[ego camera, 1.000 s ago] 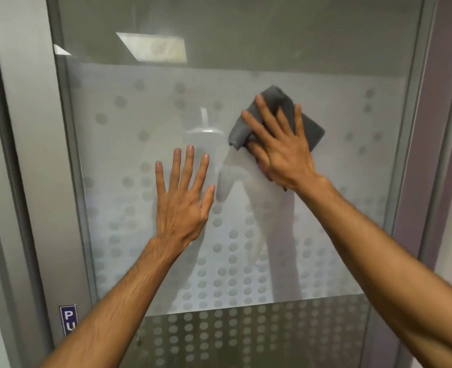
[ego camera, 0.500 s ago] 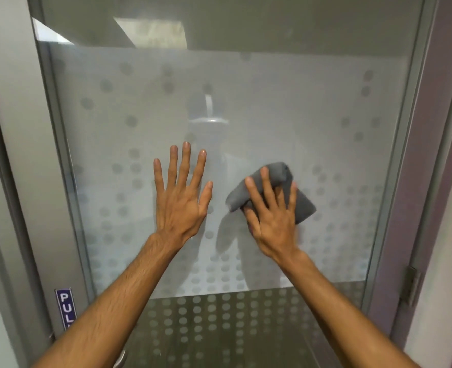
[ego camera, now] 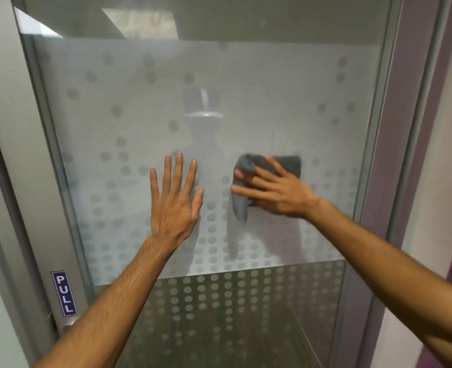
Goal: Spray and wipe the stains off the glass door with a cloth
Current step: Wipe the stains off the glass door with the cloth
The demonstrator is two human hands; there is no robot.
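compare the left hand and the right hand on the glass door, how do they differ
The left hand lies bare on the glass door; the right hand presses a grey cloth to it. The left hand's fingers point up; the right hand's point sideways, toward the left hand. Both lie flat with fingers spread.

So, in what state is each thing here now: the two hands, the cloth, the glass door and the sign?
Glass door: frosted with dots; no stain plain to see.
Cloth: grey, bunched, pressed to the glass.
Left hand: open, fingers spread, flat on the glass.
Right hand: open, fingers straight, pressing on the cloth.
PULL sign: stuck upright on the left frame.
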